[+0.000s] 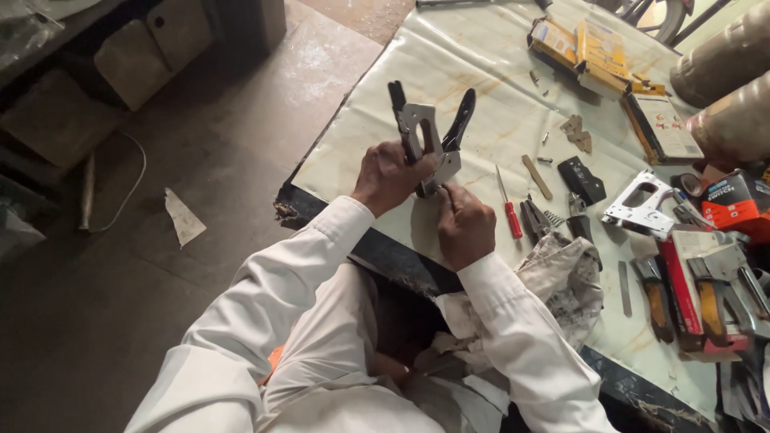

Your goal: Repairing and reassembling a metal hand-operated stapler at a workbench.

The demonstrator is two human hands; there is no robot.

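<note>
The left hand (387, 176) grasps the body of a metal staple gun (429, 140), holding it upright above the near edge of the counter (449, 72) so its underside faces the person. The right hand (465, 228) pinches the tool's lower end with its fingertips, steadying it there. Just right of the hands, a red-handled screwdriver (508, 210) and pliers (532, 218) lie within reach. A crumpled rag (565, 273) lies beside them. Farther right lie a second staple gun (639, 204) and yellow boxes (579, 50).
</note>
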